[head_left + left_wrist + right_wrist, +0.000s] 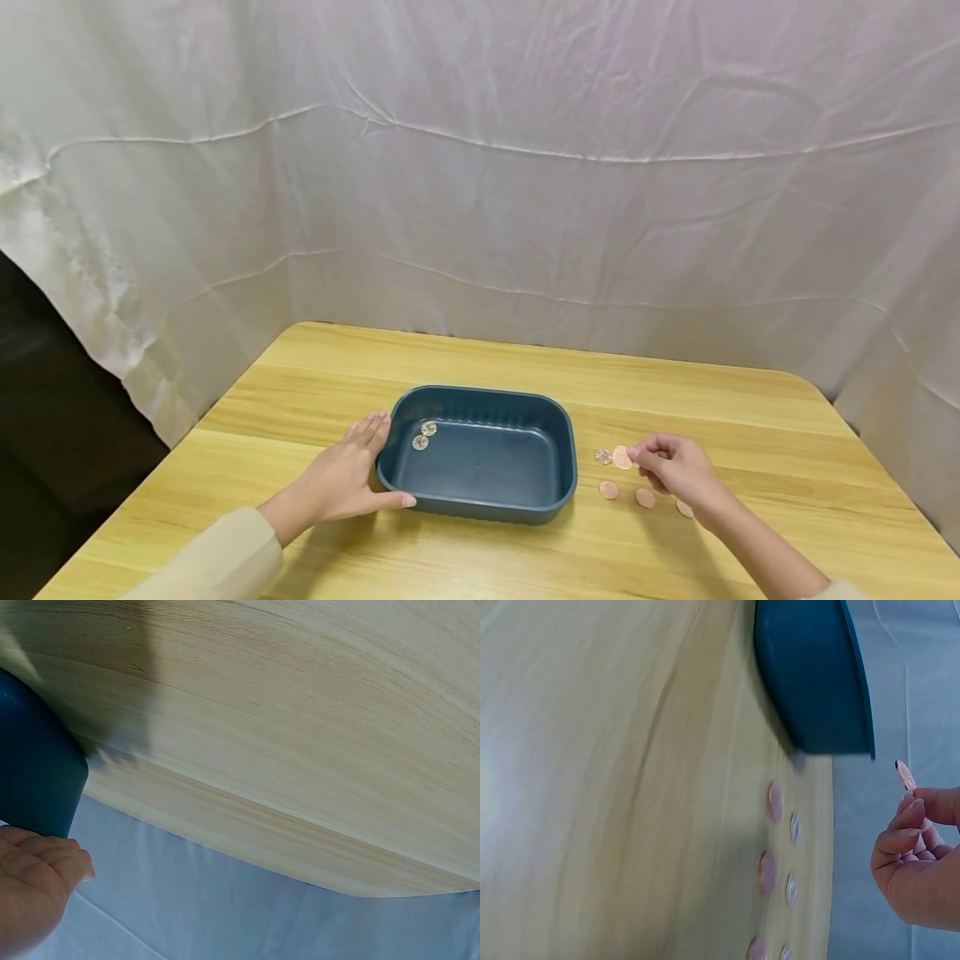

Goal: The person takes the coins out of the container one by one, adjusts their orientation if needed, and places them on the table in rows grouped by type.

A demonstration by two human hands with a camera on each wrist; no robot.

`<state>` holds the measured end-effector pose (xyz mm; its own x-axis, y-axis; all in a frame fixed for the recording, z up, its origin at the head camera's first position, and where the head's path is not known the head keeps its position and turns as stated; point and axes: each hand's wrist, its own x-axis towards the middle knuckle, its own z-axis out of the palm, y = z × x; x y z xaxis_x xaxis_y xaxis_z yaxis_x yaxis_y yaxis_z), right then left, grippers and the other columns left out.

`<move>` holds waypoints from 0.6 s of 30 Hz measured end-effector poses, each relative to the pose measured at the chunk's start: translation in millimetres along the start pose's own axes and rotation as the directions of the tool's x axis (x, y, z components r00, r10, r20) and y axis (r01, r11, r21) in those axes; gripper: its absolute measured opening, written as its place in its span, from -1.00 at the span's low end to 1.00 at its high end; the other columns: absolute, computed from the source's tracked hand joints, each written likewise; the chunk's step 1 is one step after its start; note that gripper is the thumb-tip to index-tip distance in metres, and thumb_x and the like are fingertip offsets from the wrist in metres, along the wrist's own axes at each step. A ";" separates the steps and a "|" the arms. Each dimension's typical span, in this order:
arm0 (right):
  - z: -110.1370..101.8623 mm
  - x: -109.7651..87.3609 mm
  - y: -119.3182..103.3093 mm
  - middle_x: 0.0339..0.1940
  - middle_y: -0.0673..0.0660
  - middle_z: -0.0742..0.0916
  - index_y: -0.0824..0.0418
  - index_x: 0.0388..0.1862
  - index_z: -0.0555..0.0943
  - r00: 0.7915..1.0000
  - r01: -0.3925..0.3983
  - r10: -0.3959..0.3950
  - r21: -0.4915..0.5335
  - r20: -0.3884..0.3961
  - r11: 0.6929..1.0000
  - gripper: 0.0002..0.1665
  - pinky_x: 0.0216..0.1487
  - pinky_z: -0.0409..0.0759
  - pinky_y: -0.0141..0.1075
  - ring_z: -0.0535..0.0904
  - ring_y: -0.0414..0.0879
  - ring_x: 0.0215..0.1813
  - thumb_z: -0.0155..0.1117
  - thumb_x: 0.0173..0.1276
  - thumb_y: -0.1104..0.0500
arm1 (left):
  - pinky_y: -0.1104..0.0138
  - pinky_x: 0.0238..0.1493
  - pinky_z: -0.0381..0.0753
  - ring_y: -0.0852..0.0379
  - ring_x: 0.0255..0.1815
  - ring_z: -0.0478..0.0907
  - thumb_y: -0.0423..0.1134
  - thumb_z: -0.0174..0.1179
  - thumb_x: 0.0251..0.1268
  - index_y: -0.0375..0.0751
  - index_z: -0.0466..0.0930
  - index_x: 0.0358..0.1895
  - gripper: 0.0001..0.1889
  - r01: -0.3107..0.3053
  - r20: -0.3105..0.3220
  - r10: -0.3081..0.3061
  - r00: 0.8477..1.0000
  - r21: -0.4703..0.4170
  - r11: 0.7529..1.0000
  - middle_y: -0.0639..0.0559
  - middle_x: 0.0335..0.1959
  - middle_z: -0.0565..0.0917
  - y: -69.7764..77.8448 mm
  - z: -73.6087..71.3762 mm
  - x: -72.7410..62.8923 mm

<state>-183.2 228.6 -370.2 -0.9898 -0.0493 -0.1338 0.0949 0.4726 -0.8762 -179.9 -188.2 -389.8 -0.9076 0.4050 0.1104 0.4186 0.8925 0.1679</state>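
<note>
A dark blue plastic bin (487,467) sits on the wooden table, with two shiny silvery coins (420,442) in its left end. My left hand (345,475) rests against the bin's left side, fingers extended along the outer wall and thumb at the front corner. To the right of the bin, my right hand (678,471) pinches a copper-coloured coin (905,775) between thumb and fingertips, raised above the table. Beneath and beside that hand lie a row of copper coins (767,872) and a row of silvery coins (791,889); the hand partly hides them in the head view.
The light wooden table (337,358) has rounded far corners. Pale curtain fabric (480,208) hangs behind it and along both sides. A dark gap (60,417) shows beyond the curtain at the left.
</note>
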 end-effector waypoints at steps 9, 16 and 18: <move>-38.1 -14.8 32.6 -0.60 -0.05 0.52 0.37 -0.30 0.52 0.996 -0.083 0.082 -0.052 -0.015 0.995 -0.76 -0.59 0.39 -0.44 0.33 -0.30 -0.61 0.12 0.35 0.16 | 0.02 0.36 0.25 -0.23 0.42 0.15 0.53 0.07 -0.15 -0.49 0.14 0.35 0.20 -0.004 -0.001 0.004 1.000 0.000 1.000 -0.36 0.38 0.20 -0.1 0.2 0.7; -69.1 -25.5 60.2 -0.63 -0.07 0.51 0.35 -0.31 0.53 0.987 -0.155 0.152 -0.094 -0.046 0.983 -0.77 -0.54 0.41 -0.43 0.36 -0.29 -0.59 0.05 0.39 0.18 | 0.01 0.35 0.26 -0.24 0.41 0.16 0.53 0.07 -0.14 -0.50 0.14 0.34 0.20 -0.004 -0.003 0.004 1.000 0.003 1.000 -0.38 0.37 0.21 0.3 -0.7 1.1; -76.4 -27.9 68.1 -0.63 -0.08 0.50 0.34 -0.33 0.55 0.985 -0.171 0.165 -0.110 -0.057 0.979 -0.76 -0.53 0.41 -0.42 0.35 -0.29 -0.58 0.04 0.39 0.17 | 0.01 0.36 0.26 -0.24 0.41 0.16 0.53 0.07 -0.14 -0.50 0.14 0.34 0.20 -0.001 0.003 0.001 1.000 0.001 1.000 -0.37 0.38 0.20 0.3 -1.1 0.9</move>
<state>-157.3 329.4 -390.8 -0.9650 0.0800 -0.2499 0.2502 0.5675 -0.7844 -180.6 -187.8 -388.6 -0.9074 0.4063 0.1079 0.4194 0.8923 0.1671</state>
